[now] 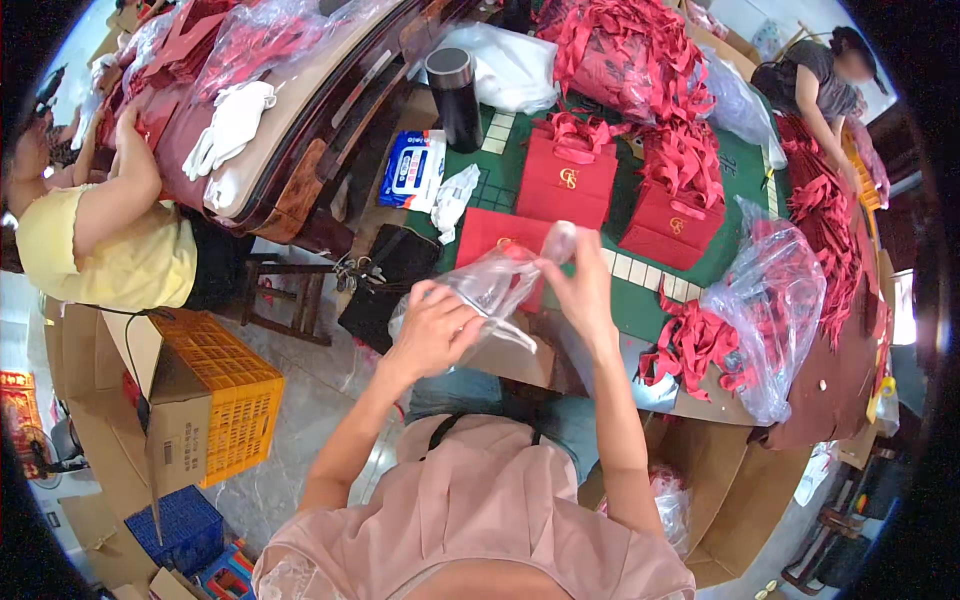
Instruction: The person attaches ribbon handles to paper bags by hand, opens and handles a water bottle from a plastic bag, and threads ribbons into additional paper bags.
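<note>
A clear plastic bag (487, 283) is stretched between my two hands above the near edge of the green-topped table (632, 318). My left hand (432, 332) has its fingers curled round the bag's lower left part. At its upper right end, my right hand (580, 285) pinches the gathered plastic. Behind the bag lies a flat red paper sheet or gift bag (480, 232), partly covered. Beyond it stand a red gift bag with ribbon handles (565, 180) and a group of similar red bags (672, 215).
A black tumbler (455, 105), a wet-wipes pack (412, 170) and a crumpled tissue (455, 203) are at the back left. Red ribbons (692, 345) and a plastic sack (775, 310) lie right. An orange crate (230, 395) stands left on the floor. Two people work nearby, one each side.
</note>
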`<state>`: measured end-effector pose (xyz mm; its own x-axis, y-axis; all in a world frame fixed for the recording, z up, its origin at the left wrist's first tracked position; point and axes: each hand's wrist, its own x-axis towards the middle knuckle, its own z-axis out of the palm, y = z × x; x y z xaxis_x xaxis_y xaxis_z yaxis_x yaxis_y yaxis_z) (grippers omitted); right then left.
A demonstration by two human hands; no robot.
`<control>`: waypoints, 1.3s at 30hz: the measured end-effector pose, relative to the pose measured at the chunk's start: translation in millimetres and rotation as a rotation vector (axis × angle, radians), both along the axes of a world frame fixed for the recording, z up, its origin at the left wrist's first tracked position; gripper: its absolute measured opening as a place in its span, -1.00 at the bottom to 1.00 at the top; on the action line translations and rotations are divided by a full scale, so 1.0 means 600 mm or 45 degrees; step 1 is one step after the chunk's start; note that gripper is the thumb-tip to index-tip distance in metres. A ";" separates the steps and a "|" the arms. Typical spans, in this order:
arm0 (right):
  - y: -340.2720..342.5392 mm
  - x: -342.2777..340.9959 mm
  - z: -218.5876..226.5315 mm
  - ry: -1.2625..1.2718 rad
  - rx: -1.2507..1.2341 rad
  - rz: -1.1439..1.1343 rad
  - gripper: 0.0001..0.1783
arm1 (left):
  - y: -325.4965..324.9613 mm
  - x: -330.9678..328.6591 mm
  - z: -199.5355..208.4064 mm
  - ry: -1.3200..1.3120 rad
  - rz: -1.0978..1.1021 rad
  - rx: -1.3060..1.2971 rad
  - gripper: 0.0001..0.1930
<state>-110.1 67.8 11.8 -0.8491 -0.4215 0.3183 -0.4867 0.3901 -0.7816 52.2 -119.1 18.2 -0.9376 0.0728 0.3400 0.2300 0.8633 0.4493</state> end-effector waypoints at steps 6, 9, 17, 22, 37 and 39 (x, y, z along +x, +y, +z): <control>-0.002 0.057 0.043 0.142 -0.222 -0.075 -0.62 | -0.004 -0.017 -0.010 -0.033 0.082 -0.026 -0.76; -0.020 0.070 0.036 0.133 -0.060 0.428 -0.82 | 0.005 -0.037 -0.019 -0.079 0.134 -0.043 -0.55; -0.036 0.011 -0.040 0.232 0.328 0.231 -0.76 | 0.010 -0.047 -0.047 -0.219 0.313 -0.043 -0.24; -0.045 -0.033 -0.053 0.160 0.135 0.064 -0.93 | 0.029 -0.058 -0.038 -0.327 0.366 -0.102 -0.15; -0.068 -0.053 -0.069 0.050 0.198 0.052 -0.87 | 0.062 -0.072 -0.043 -0.341 0.460 -0.097 -0.26; -0.072 -0.057 -0.085 0.284 0.256 0.025 -0.88 | 0.067 -0.073 -0.043 -0.375 0.503 0.034 -0.24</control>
